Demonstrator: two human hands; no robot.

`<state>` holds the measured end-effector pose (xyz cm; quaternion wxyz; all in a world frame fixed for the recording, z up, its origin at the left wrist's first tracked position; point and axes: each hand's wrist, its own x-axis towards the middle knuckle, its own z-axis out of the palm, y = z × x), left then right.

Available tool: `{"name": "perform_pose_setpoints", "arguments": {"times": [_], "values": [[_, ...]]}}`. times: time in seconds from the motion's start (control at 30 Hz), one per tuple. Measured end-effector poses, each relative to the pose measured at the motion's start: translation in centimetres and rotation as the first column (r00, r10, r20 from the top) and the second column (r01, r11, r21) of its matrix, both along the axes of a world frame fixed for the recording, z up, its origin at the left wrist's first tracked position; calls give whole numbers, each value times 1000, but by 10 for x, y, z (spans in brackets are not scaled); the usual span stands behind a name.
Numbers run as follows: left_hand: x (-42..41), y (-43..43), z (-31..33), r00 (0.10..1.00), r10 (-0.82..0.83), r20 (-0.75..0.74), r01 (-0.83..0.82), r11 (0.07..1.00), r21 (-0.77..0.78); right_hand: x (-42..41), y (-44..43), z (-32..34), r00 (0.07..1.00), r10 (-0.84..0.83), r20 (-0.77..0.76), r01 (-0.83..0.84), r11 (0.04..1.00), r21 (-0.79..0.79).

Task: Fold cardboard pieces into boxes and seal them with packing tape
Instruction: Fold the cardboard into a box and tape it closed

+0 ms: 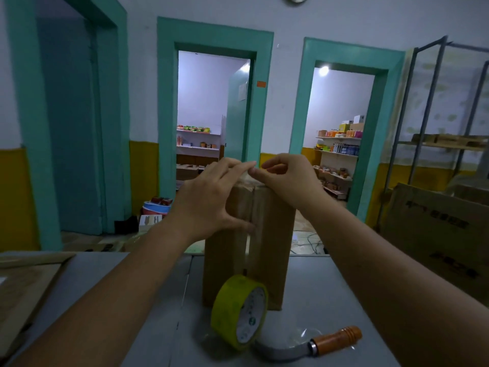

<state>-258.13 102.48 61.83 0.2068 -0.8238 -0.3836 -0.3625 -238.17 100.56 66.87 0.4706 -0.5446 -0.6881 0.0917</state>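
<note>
One cardboard box (270,247) stands upright on the grey table (330,287), and both hands are at its upper end. One strip of tape (250,242), clear and shiny, runs down the middle seam of the box's near face.

The left hand (209,200) is spread. Its thumb presses on the seam partway down the box's near face, and its straight fingers reach up to the box's top edge. The right hand (288,181) is at the box's top right, with its fingers curled and the thumb and forefinger pinching what looks like the upper end of the strip of tape, just above the top edge and touching the left fingertips.

One roll of yellow packing tape (239,311) stands on its rim right in front of the box's base. One curved knife (312,345) with an orange handle lies in front of the box, just right of the roll.

Flat cardboard sheets (23,282) lie left of the box. One large printed carton (436,229) stands well to the box's right.
</note>
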Motion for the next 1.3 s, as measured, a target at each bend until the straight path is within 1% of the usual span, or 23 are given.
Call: {"name": "perform_pose_setpoints", "arguments": {"times": [0.07,0.13,0.17,0.2,0.23,0.27,0.33,0.4,0.43,0.5,0.57,0.63,0.67,0.77,0.83,0.9,0.97,1.0,1.07,1.17,1.23,1.3], "values": [[-4,-5,4,1000,2,-30,-3,999,-54,1,-9,-13,997,-73,-9,73,985,153],[-9,-10,12,995,7,-102,-19,993,-114,3,-32,-32,991,-126,-43,133,916,379],[-11,-13,17,988,3,-154,-26,988,-149,3,-47,-44,992,-116,-53,127,872,472],[-13,-16,24,979,-11,-203,-30,980,-198,2,-62,-57,995,-85,-43,95,853,514],[-15,-17,33,970,-35,-242,-31,963,-267,1,-77,-72,999,-33,-24,41,866,498],[-17,-19,42,961,-68,-269,-32,936,-350,-2,-91,-86,999,32,-18,-22,908,419],[-21,-18,66,942,-138,-306,-46,850,-524,-9,-110,-111,990,126,-62,-115,981,157],[-15,-18,89,939,-199,-281,-39,749,-662,-14,-118,-132,993,92,-76,-100,989,-108],[-7,-18,98,942,-204,-267,-31,739,-673,-16,-119,-142,995,70,-77,-85,975,-205],[20,-19,109,938,-184,-293,-31,798,-602,-19,-119,-156,991,83,-104,-112,942,-316],[52,-24,111,916,-201,-346,-15,848,-530,-22,-118,-167,972,168,-166,-220,900,-375],[80,-30,108,878,-248,-409,3,858,-513,-24,-118,-176,947,251,-201,-312,866,-392],[90,-30,105,856,-253,-451,-18,858,-514,-25,-120,-179,939,277,-204,-337,858,-387],[100,-18,96,796,-204,-570,-138,856,-498,-26,-120,-188,936,307,-173,-350,870,-348],[93,-12,95,793,-185,-580,-149,865,-479,-26,-120,-193,942,296,-158,-332,890,-312],[71,-12,98,822,-162,-545,-122,886,-447,-26,-120,-193,946,281,-163,-317,907,-278],[37,-14,100,872,-133,-471,-97,896,-432,-25,-122,-190,944,286,-161,-319,916,-244],[14,-16,100,899,-115,-423,-87,899,-429,-25,-123,-186,952,279,-130,-302,928,-220],[-38,-27,93,951,-78,-298,-61,900,-432,-25,-120,-179,972,235,-1,-233,962,-141],[-114,-53,61,997,-11,-71,-20,907,-421,-33,-116,-164,959,209,190,-199,978,-71],[-153,-71,24,993,52,102,-5,909,-417,-43,-117,-153,924,218,316,-207,976,-67],[-176,-86,-18,964,101,247,22,891,-453,-50,-120,-142,882,226,413,-221,973,-58]]}}
